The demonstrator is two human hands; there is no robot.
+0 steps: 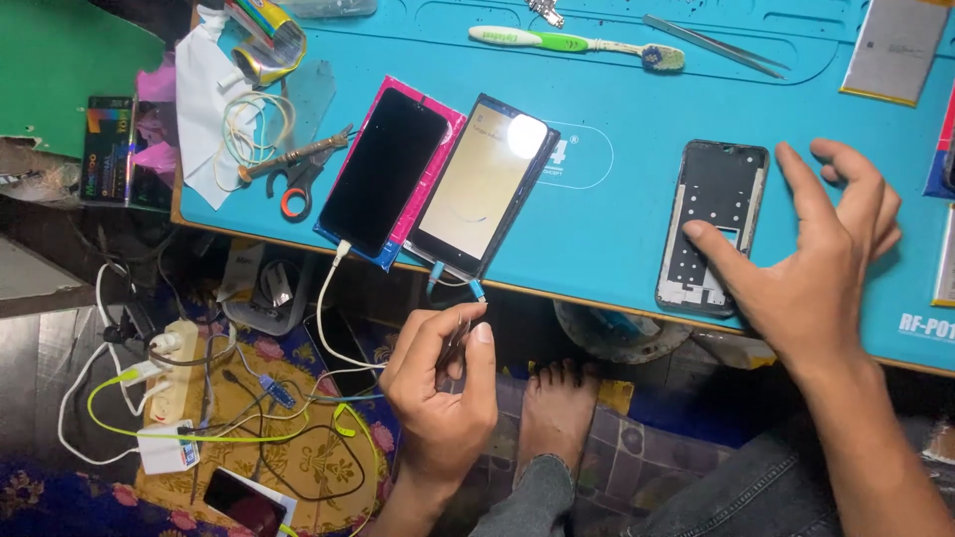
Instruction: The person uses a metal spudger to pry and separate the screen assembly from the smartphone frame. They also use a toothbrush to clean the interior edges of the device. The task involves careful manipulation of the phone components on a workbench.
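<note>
Left hand [443,383] pinches tweezers [456,343], lower centre | right hand [821,264] spread, fingertip on stripped phone frame [711,224] | lit phone [484,187] cabled | reassembly appears unstarted

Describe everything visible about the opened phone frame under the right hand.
The phone frame is a dark, rectangular shell with no screen, its inside facing up. Pale metal plates and small cut-outs show near its lower end, with a notch at the top edge. It lies flat on the blue work mat, close to the table's front edge. The right hand touches it with one fingertip on its right side.
</note>
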